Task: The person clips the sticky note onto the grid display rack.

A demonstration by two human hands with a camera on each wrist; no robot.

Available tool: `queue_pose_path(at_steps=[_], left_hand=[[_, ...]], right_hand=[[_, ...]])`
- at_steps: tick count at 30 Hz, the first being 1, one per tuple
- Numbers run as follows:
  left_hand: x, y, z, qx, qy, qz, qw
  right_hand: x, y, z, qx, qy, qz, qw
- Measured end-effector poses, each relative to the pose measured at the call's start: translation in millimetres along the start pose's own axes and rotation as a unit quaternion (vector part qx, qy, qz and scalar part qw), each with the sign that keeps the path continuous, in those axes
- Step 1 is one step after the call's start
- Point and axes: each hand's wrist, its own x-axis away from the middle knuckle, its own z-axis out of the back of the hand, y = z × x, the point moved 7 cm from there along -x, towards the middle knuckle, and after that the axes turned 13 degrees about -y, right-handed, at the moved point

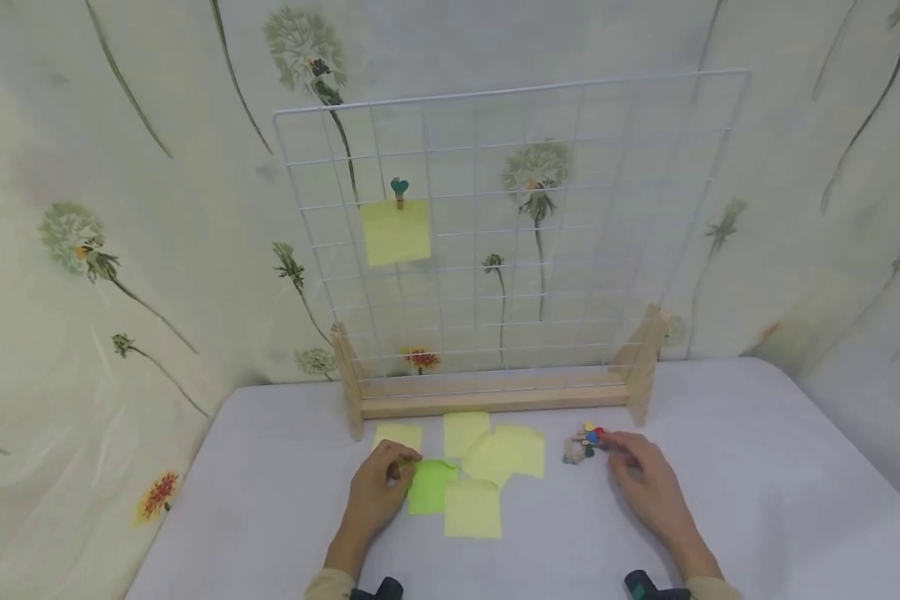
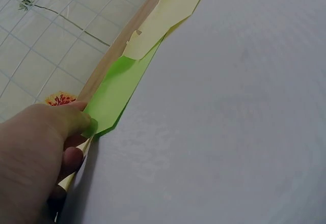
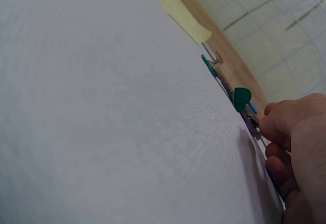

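My left hand (image 1: 377, 490) pinches the left corner of a bright green sticky note (image 1: 431, 488), thumb on top in the left wrist view. Pale yellow sticky notes (image 1: 472, 510) lie around it, some overlapping. Farther right, the fingertips of my right hand (image 1: 648, 477) touch a small pile of wooden mini clothespins (image 1: 579, 450) with coloured tops; the thumb stands apart from the index finger. A green-topped clothespin (image 3: 242, 99) shows near the fingers in the right wrist view, where the fingertips partly hide the pile.
Behind the notes stands a white wire grid (image 1: 525, 229) on a wooden base (image 1: 495, 402). A yellow sticky note (image 1: 395, 235) hangs on it from a clothespin with a green heart (image 1: 399, 188). A white cloth (image 1: 270, 500) covers the table; a flowered curtain hangs behind.
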Motion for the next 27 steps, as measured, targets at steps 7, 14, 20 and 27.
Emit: queue_pose_path(at_steps=[7,14,20,27], left_hand=[[2.2,-4.1,-0.1,0.008,0.003,0.013,0.9999],[0.3,-5.1,0.8,0.030,0.009,0.018,0.9993],[1.0,-8.3,1.7,0.068,0.021,0.021,0.9972],[1.6,-7.6,5.6,0.100,0.038,0.016,0.9942]], right_hand=[[0.0,0.4,-3.0,0.009,-0.013,-0.022,1.000],[-0.9,2.0,-3.3,0.005,-0.025,-0.030,0.999],[-0.7,5.9,-7.4,-0.015,-0.051,-0.042,0.998],[-1.0,4.3,-6.3,0.011,-0.039,-0.032,0.999]])
